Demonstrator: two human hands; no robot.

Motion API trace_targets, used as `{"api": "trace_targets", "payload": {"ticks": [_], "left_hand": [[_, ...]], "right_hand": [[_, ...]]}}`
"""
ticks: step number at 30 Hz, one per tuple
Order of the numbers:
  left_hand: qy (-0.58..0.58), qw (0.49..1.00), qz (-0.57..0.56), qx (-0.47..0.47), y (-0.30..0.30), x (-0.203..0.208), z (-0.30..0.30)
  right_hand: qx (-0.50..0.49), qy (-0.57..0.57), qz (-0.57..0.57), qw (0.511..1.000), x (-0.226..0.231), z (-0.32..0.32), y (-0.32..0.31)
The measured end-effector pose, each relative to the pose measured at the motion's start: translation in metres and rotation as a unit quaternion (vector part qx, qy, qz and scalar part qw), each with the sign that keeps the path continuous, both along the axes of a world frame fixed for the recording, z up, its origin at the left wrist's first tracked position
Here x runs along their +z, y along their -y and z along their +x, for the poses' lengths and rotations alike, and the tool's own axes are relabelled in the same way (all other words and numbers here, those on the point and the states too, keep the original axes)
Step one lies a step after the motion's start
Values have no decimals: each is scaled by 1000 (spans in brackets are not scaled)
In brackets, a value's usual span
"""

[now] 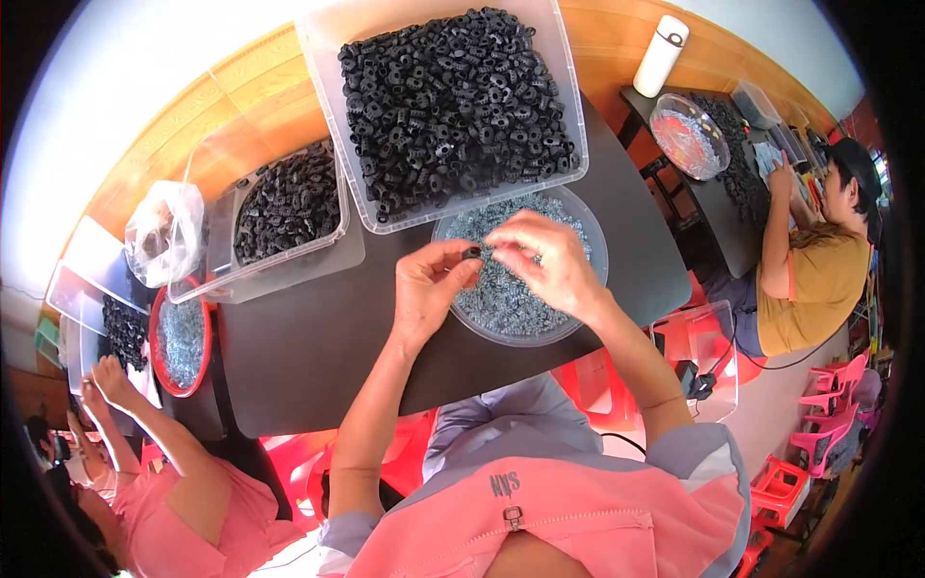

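Between the thumb and forefinger of my left hand (424, 299) is a small black plastic part (471, 252) with a hole in it. My right hand (551, 258) is close beside it, thumb and fingertips pinched together; whatever they hold is too small to make out. Both hands are over a round translucent basin (528, 341) filled with small pale blue-grey pieces (511, 303). Just beyond the basin, a large translucent tub (462, 204) holds a heap of ring-like black plastic parts (453, 106).
Left of the tub is a transparent box (289, 252) of black parts on the dark table (308, 356). A plastic bag (164, 231) and a red-rimmed basin (205, 361) lie further left. People work at both sides; a white flask (661, 58) stands on the right table.
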State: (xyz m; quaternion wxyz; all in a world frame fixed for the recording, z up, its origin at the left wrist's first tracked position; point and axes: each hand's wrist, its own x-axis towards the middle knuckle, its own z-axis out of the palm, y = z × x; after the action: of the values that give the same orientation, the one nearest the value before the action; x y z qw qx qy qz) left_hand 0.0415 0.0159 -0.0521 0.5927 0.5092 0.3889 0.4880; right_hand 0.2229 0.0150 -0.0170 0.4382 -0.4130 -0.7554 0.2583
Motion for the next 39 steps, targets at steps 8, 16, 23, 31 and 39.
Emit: {"api": "trace_targets", "payload": {"ticks": [8,16,23,31,39], "left_hand": [[8,1000,21,-9,-25,7,-9],[69,996,-1,-59,-15,-13,-2],[43,997,-1,-59,-13,-20,-2],[-13,998,35,-49,-12,-19,2],[-32,997,43,-46,-11,-20,3]], "right_hand": [[-61,264,-70,960,-35,3,10],[-71,171,-38,982,-49,15,3],[-86,-29,-147,985,-37,19,2],[-59,-114,-64,990,-28,1,7],[-78,-29,-4,997,-21,-5,9]]}}
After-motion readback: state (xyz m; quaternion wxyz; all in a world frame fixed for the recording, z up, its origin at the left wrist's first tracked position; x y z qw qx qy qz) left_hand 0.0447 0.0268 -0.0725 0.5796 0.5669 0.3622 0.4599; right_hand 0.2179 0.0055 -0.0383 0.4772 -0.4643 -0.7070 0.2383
